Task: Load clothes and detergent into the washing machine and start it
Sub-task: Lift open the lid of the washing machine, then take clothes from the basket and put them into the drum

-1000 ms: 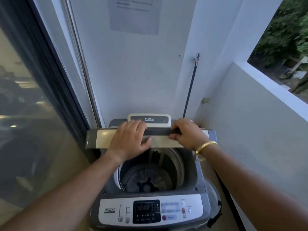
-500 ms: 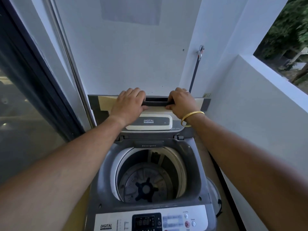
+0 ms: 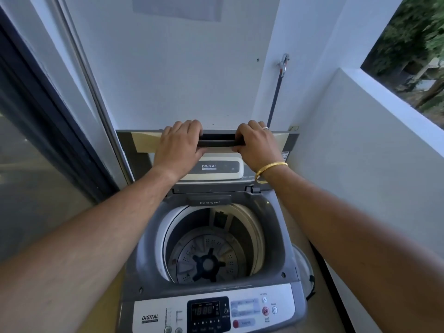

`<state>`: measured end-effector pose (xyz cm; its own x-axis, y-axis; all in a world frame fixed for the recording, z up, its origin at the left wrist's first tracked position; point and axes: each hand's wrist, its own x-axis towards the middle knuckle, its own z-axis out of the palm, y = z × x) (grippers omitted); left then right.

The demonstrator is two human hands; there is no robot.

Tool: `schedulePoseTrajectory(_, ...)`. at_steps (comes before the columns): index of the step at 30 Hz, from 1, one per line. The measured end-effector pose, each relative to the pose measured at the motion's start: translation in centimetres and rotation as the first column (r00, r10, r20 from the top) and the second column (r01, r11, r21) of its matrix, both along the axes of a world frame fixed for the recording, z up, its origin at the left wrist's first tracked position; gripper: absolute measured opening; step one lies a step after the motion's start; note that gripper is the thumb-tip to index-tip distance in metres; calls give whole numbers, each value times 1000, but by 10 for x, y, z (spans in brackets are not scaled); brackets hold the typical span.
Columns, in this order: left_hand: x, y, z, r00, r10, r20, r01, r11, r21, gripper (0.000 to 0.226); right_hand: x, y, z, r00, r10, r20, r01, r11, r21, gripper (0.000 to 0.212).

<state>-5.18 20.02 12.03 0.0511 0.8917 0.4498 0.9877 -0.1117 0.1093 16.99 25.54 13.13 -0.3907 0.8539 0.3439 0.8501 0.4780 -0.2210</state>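
The left hand (image 3: 179,146) and the right hand (image 3: 258,146) both grip the dark handle (image 3: 221,141) of the lid (image 3: 144,145), which stands folded up against the far wall. The fingertips are hidden behind the lid's top edge. Below, the washing machine (image 3: 276,236) is open; its drum (image 3: 206,255) holds no clothes. The near control panel (image 3: 211,313) is partly cut off.

Gold bangle (image 3: 271,171), silver ring (image 3: 265,128)

Your left hand (image 3: 179,146) and right hand (image 3: 257,145) hide both ends of the lid handle (image 3: 221,142), the control panel (image 3: 216,313) labels blur, and its front edge is cut off.
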Motion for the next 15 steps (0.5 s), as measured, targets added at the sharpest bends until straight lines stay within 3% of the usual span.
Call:
schedulePoseTrajectory(4,22,-11,0,993,70,-91,-61,993,98,56,19,-18,-6,993,30,-117,-30,1000,9,37)
schedulePoseTrajectory(9,79,-12,-1,987,-122,-107,135,982,129,61,62,-30,-12,982,-5,-188,30,991,130,19)
schedulePoseTrajectory(15,190,0,-26,915,-399,-58,402,887,228,18,169,-22,-52,974,-155,-163,177,975,134,14)
